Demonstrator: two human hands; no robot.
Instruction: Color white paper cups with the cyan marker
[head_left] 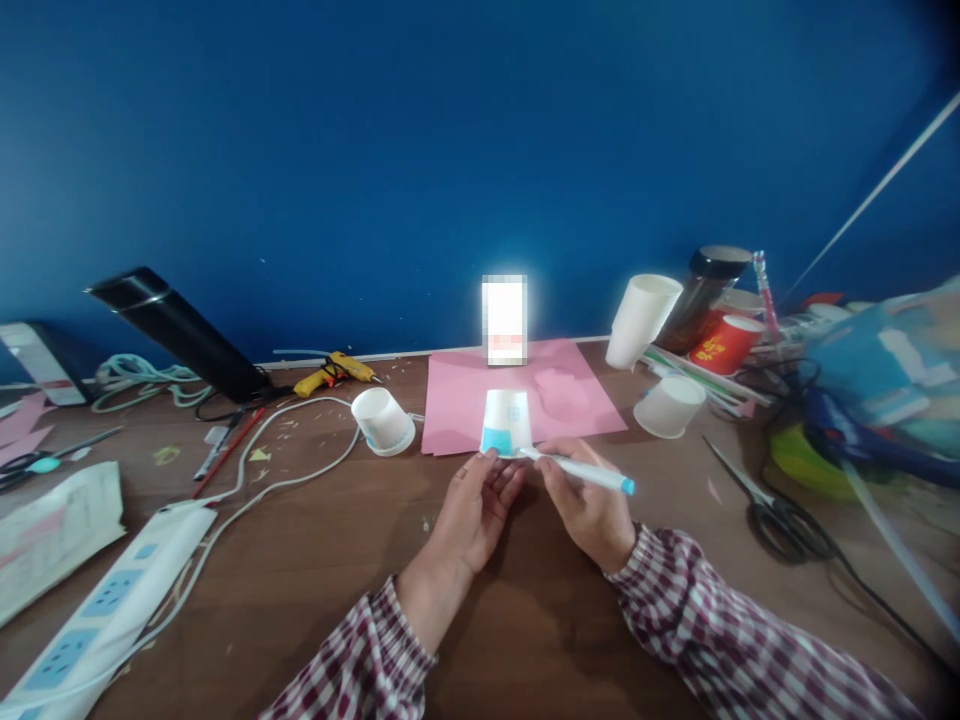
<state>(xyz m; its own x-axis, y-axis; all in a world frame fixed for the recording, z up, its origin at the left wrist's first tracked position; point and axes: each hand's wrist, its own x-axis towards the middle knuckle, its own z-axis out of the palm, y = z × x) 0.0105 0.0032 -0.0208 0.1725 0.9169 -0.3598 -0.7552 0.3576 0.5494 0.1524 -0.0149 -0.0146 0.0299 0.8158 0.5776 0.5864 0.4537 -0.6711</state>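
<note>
A white paper cup [516, 412], turned upside down, has a blue coloured patch at its lower left and a small blue window-like drawing on its side. My left hand [480, 505] grips the cup by its lower rim, thumb in front and fingers curled beneath. In my right hand [589, 505] is a white marker with a blue end [592, 473], its tip at the cup's lower right edge. Pink paper sheets [457, 390] lie just behind the cup. Another white paper cup [383, 422] stands to the left of my hands.
On the right are a paper cup [670, 406], a taller stack of cups [643, 320], a red cup [726, 343] and black-handled scissors [787, 525]. A power strip [112, 600] with its white cable, a yellow glue gun [337, 372] and a black cylinder [180, 335] occupy the left.
</note>
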